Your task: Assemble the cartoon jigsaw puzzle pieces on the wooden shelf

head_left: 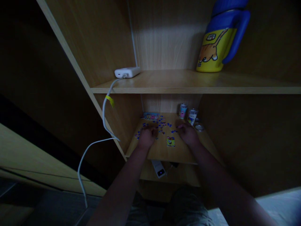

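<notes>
Resting both hands among scattered blue puzzle pieces [162, 125] on a low wooden shelf [162, 150].

The left hand [147, 137] lies knuckles up with fingers curled over a few loose pieces at the shelf's left side; the dim light hides whether it grips one. The right hand [188, 133] sits the same way to the right, fingertips down near the pieces, its grasp just as unclear. Between the hands, nearer the front edge, lies a small yellow picture card [170, 141]. A colourful strip of joined pieces [150, 116] lies at the back left. Two small tins [188, 113] stand at the back right, contents unseen, with a round lid [199, 127] beside them. Above, an upper shelf [188, 84] carries a white power bank [127, 72] with a white cable [105, 110] hanging down, and a blue and yellow jug [221, 37].
</notes>
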`<act>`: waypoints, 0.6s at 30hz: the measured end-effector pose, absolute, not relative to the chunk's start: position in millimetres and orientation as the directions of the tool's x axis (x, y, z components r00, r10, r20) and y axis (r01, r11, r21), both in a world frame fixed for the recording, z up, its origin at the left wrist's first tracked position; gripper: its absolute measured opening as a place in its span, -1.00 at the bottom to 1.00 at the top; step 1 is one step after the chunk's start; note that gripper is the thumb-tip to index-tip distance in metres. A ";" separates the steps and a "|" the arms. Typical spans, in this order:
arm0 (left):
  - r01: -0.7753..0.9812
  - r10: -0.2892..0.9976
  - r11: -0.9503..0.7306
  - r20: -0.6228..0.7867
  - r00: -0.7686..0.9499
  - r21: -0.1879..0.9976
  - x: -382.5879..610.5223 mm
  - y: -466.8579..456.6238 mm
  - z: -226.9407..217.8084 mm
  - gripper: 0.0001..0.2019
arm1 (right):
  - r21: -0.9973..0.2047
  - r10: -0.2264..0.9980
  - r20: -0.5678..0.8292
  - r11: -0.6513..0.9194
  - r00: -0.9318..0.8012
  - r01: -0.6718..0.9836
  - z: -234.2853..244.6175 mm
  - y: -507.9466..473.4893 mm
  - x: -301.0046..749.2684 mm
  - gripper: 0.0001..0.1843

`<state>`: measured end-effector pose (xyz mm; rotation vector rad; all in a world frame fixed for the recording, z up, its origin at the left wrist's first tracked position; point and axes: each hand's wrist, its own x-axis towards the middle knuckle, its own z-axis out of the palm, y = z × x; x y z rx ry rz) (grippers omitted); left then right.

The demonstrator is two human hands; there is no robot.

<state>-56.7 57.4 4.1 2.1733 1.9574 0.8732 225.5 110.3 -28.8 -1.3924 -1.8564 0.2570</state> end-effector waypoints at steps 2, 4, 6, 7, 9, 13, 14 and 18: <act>0.849 0.935 -0.182 0.355 -0.008 0.496 -57.9 58.6 0.8 -0.72 | -0.582 0.879 0.468 0.380 -0.086 0.718 -28.6 110.1 225.2 -0.78; 0.825 0.937 -0.174 0.349 -0.030 0.538 -58.7 58.7 -1.1 -0.72 | -0.589 0.878 0.472 0.380 -0.078 0.713 -28.3 110.2 225.1 -0.79; 0.821 0.934 -0.163 0.355 -0.051 0.547 -59.2 58.0 -0.9 -0.71 | -0.596 0.877 0.475 0.382 -0.074 0.706 -28.0 110.6 225.1 -0.80; 0.827 0.930 -0.151 0.362 -0.067 0.542 -59.4 57.8 -0.2 -0.71 | -0.598 0.877 0.475 0.384 -0.075 0.703 -27.9 110.9 225.2 -0.80; 0.846 0.924 -0.106 0.365 -0.111 0.523 -59.9 57.9 1.5 -0.72 | -0.599 0.877 0.473 0.387 -0.081 0.701 -27.7 111.3 225.4 -0.81; 0.868 0.932 -0.052 0.336 -0.136 0.495 -61.1 60.9 1.8 -0.78 | -0.601 0.875 0.477 0.394 -0.084 0.696 -27.7 111.3 226.1 -0.80; 0.873 0.936 -0.065 0.333 -0.115 0.484 -61.5 61.8 1.1 -0.80 | -0.602 0.871 0.484 0.401 -0.084 0.691 -28.0 111.3 226.3 -0.80; 0.891 0.946 -0.109 0.320 -0.043 0.440 -64.0 64.4 -2.6 -0.88 | -0.602 0.852 0.517 0.431 -0.083 0.672 -31.1 113.1 227.5 -0.79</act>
